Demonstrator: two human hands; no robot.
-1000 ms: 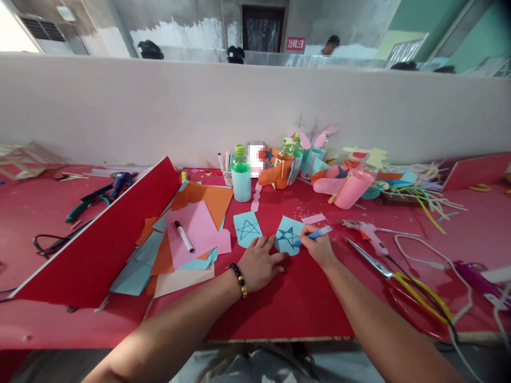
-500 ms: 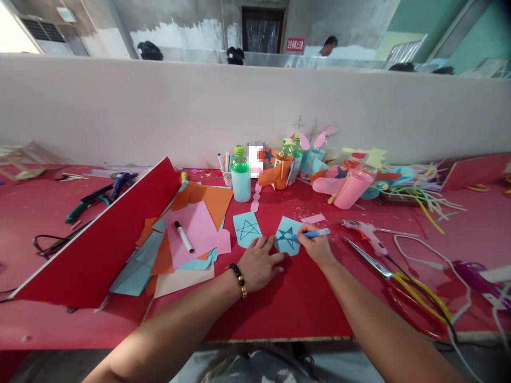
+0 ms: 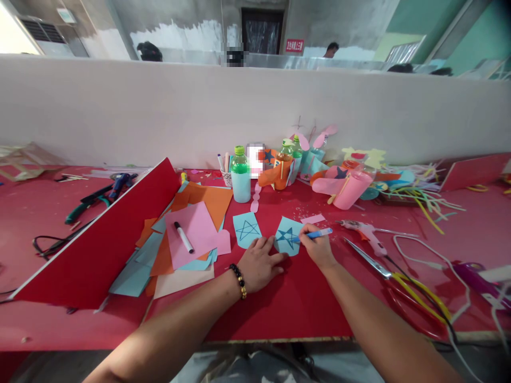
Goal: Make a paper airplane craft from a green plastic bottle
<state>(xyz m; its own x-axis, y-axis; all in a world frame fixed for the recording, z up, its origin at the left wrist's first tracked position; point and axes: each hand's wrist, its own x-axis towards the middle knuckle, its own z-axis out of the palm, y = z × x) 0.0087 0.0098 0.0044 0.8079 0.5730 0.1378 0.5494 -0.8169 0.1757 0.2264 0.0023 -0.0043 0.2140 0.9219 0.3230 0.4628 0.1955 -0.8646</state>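
Note:
My right hand [image 3: 317, 246] grips a blue marker [image 3: 319, 233], its tip on the right-hand light blue paper piece [image 3: 282, 248]. That piece carries a blue star with thickened lines. Beside it lies another light blue paper piece [image 3: 241, 219] with a thin-lined star. Fingers spread, my left hand [image 3: 261, 264] rests flat on the table, its fingertips at the near edges of the two pieces. A black-and-white marker [image 3: 184, 238] lies on a pink paper sheet [image 3: 203, 223] to the left.
A red board [image 3: 107, 242] stands slanted at left. Bottles wrapped in coloured paper, such as a light blue one [image 3: 241, 183] and a pink one [image 3: 353, 190], stand behind. On the right lie a hot glue gun [image 3: 369, 236], scissors [image 3: 377, 266] and a white cable [image 3: 449, 266].
My right hand and the blue marker have shifted very slightly to the right over the star. My left hand stays in place. A person behind the partition has moved a little right.

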